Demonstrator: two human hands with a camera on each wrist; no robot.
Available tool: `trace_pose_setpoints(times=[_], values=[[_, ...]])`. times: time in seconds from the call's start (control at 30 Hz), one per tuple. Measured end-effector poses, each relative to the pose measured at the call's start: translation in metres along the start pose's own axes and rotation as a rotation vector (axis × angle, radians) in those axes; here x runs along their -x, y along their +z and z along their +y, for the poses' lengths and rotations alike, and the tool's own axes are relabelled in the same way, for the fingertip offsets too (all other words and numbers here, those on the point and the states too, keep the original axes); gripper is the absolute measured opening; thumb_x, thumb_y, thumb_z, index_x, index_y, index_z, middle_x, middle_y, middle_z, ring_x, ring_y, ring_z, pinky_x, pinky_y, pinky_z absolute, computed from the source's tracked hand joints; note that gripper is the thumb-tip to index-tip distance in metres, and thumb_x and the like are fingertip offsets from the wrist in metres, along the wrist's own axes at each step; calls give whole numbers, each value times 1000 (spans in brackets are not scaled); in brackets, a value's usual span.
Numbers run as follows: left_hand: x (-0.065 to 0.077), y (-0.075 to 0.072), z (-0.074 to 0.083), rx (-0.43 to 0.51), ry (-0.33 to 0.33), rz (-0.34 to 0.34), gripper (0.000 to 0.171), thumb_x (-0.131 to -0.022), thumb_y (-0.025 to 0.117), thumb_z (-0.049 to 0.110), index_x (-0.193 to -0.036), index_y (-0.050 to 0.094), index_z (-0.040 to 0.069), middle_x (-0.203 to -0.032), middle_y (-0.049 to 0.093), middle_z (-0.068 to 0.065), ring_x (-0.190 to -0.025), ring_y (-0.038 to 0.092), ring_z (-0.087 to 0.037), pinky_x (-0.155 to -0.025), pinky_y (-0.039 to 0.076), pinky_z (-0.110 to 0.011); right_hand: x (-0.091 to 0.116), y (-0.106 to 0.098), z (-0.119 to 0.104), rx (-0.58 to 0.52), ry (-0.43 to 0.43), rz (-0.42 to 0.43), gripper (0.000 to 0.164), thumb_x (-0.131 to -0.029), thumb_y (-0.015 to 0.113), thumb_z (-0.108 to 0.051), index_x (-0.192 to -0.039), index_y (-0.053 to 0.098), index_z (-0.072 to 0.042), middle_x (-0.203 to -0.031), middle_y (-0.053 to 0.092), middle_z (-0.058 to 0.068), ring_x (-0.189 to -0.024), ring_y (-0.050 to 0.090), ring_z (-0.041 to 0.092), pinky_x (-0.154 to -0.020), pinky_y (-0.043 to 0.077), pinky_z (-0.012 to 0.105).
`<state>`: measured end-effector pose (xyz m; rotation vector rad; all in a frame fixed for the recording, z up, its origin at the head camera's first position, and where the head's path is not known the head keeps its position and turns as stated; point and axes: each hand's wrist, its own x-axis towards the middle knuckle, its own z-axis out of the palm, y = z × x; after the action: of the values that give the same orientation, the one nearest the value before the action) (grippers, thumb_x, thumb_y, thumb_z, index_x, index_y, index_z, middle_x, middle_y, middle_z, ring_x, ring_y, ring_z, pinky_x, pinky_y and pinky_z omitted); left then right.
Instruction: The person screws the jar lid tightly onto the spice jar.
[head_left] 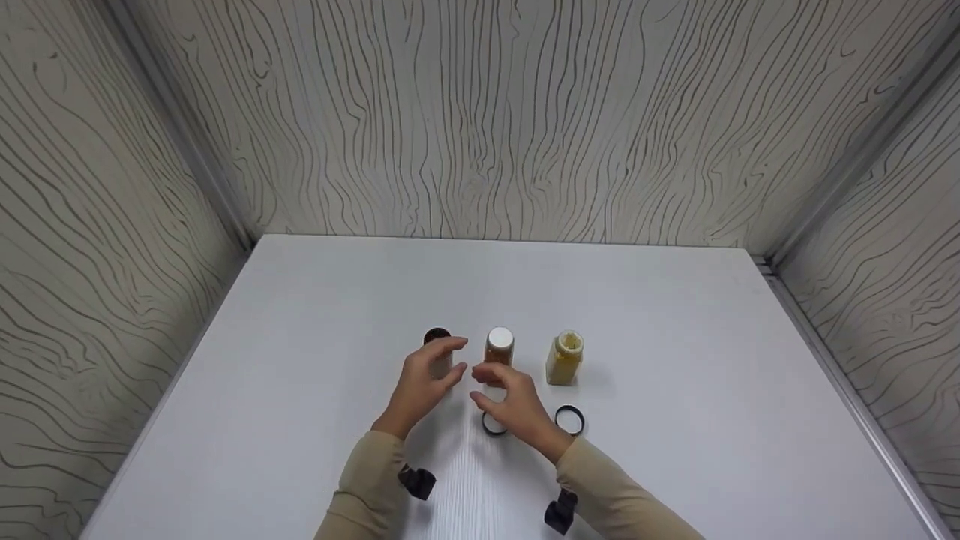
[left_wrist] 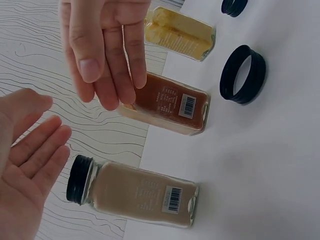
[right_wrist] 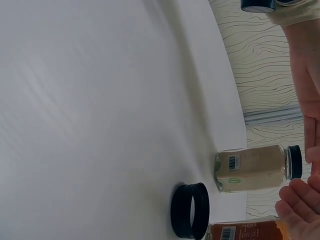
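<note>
1. While our left grip [head_left: 421, 380] curves beside the capped jar [head_left: 437, 334] in the head view, its thumb and fingers stand well parted. Our right grip [head_left: 516, 403] is parted too, in front of the amber jar [head_left: 500, 339] with its pale top. The yellow jar [head_left: 564, 364] stands uncapped to the right, and two black rings [head_left: 493, 433] lie on the worktop [head_left: 675, 337] nearer to us. To handle the capped jar well, we judge it best to steady its glass low with one side and take the lid squarely with the other.

2. In the left wrist view, our left fingers reach out near the black cap [left_wrist: 79, 179], with a gap between, and hold nothing. Our right fingers hang loosely in front of the amber jar; whether they touch it, we cannot tell. Closing evenly from both sides should keep such tall glass from tipping.

3. In the right wrist view, the capped jar stands upright with our left grip just beside its cap, partly out of frame. Our right fingers are extended near the amber jar's top, clasping nothing that we can see; contact is unclear. We would keep our wrists clear of the loose rings.
</note>
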<state>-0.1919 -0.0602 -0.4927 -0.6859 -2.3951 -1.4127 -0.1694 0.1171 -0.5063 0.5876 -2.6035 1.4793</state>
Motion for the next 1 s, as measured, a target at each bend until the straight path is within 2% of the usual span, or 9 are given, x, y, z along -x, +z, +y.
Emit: trace_pose_setpoints(times=[0.3,0.6,0.8,1.0], values=[[3,16,1,37,-11,-28,30,-87,67,3,-116,64,-1,-116,69,-15,-110,65,-29,-98,56,-36,9,-4,4,41,14,-35,31,-87,68,-10,-115,62,0,-111,70,16,-102,67,30,-91,58,42],[7,32,-2,33,-32,-77,31,-90,63,4,-120,60,-6,-120,66,-21,-114,63,-35,-99,54,-44,13,-7,10,86,-31,-64,32,-85,70,-7,-115,63,2,-111,70,18,-101,68,32,-88,59,45],[8,39,-3,54,-117,-106,32,-95,55,6,-125,57,-5,-124,64,-23,-119,60,-37,-104,51,-44,15,-10,12,136,-27,-111,29,-85,69,-5,-113,64,-1,-111,70,18,-102,68,31,-88,58,47],[8,44,-3,37,-141,-107,34,-94,55,3,-128,55,-6,-130,60,-25,-123,57,-38,-105,50,-45,17,-12,14,232,20,-165,33,-86,68,-11,-118,63,-4,-115,70,14,-107,66,28,-92,57,45]])
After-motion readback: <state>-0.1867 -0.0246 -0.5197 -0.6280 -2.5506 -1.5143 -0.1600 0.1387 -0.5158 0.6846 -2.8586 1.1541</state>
